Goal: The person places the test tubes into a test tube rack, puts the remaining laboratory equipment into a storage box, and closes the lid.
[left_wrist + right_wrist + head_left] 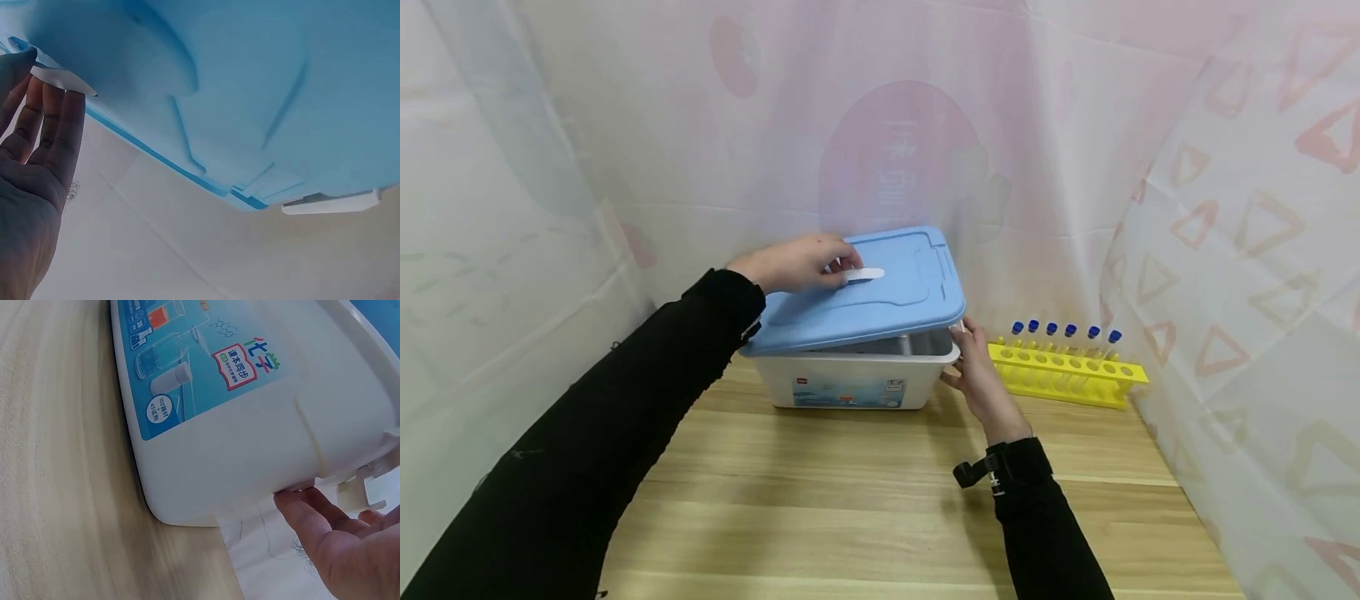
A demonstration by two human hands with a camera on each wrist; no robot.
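A white plastic storage box with a blue picture label on its front stands on the table. Its blue lid sits tilted, the right side raised off the rim and the left side low. My left hand pinches the small white handle on top of the lid. At the box's right end, my right hand holds the side, fingertips against the wall under the rim. A white latch hangs beside those fingers. Through the gap shows a greyish object, mostly hidden.
Right of the box stands a yellow test tube rack holding several tubes with blue caps, close to my right hand. Pale printed curtains enclose the back and sides. The wooden table stretches in front.
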